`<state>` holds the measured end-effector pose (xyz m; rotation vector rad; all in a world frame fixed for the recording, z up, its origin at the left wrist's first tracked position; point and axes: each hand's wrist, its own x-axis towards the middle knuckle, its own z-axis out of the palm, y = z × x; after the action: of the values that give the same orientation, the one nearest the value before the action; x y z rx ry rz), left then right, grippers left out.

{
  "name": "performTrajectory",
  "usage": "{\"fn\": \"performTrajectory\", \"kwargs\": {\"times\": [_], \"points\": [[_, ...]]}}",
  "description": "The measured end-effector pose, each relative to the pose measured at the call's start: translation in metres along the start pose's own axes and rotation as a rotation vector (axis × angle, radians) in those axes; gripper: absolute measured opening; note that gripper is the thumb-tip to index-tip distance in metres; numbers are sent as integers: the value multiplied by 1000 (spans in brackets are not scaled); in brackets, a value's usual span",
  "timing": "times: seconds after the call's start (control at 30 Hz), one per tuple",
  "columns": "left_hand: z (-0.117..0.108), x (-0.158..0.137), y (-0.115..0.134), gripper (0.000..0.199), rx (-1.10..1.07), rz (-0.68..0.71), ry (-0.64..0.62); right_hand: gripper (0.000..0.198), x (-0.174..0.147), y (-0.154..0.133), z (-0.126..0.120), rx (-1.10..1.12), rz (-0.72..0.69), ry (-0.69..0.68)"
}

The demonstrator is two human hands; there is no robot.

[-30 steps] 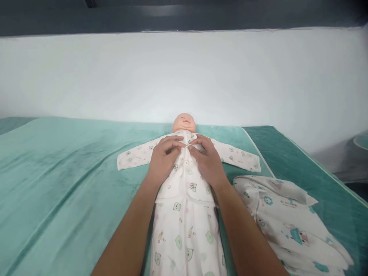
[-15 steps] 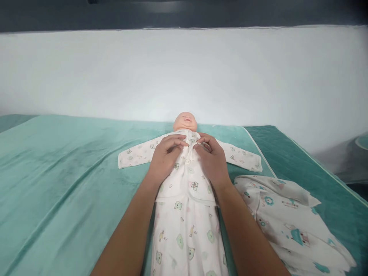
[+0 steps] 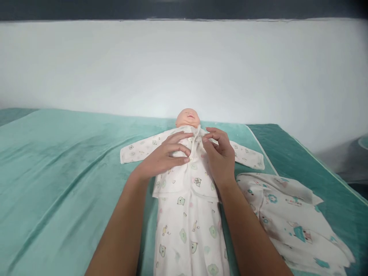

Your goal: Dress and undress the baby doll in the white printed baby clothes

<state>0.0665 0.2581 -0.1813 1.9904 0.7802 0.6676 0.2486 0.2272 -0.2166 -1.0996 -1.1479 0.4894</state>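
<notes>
A baby doll [image 3: 187,117] lies on its back, its head at the far end, dressed in a white printed baby jacket [image 3: 172,184] and matching trousers [image 3: 186,234]. The jacket's sleeves stretch out to both sides. My left hand [image 3: 166,155] rests over the chest with its fingers apart, thumb and fingertips at the buttoned front edge. On the other side of the opening, my right hand [image 3: 220,155] has thumb and fingers pinched on the jacket's front edge, which stands up in a fold near the collar. Small pale buttons show along the front.
A white garment with teal and grey prints [image 3: 299,222] lies crumpled to the right of the doll. Beneath everything is a green plush cover [image 3: 71,184], with a darker green border at right. Behind the doll's head rises a white wall [image 3: 184,69].
My left hand has spread its fingers and its thumb has dropped lower on the jacket. The right hand has drawn slightly right and up, lifting the front edge. The view has tilted slightly.
</notes>
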Motion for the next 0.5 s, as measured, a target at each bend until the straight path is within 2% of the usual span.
{"fn": "performTrajectory", "kwargs": {"times": [0.13, 0.23, 0.5], "points": [[2, 0, 0, 9, -24, 0, 37, 32, -4, -8, -3, -84, -68, -181], [3, 1, 1, 12, -27, 17, 59, 41, -6, -11, -4, -195, -98, -291], [7, 1, 0, 9, -45, 11, 99, 46, -10, -15, -1, -467, -193, -269]]}}
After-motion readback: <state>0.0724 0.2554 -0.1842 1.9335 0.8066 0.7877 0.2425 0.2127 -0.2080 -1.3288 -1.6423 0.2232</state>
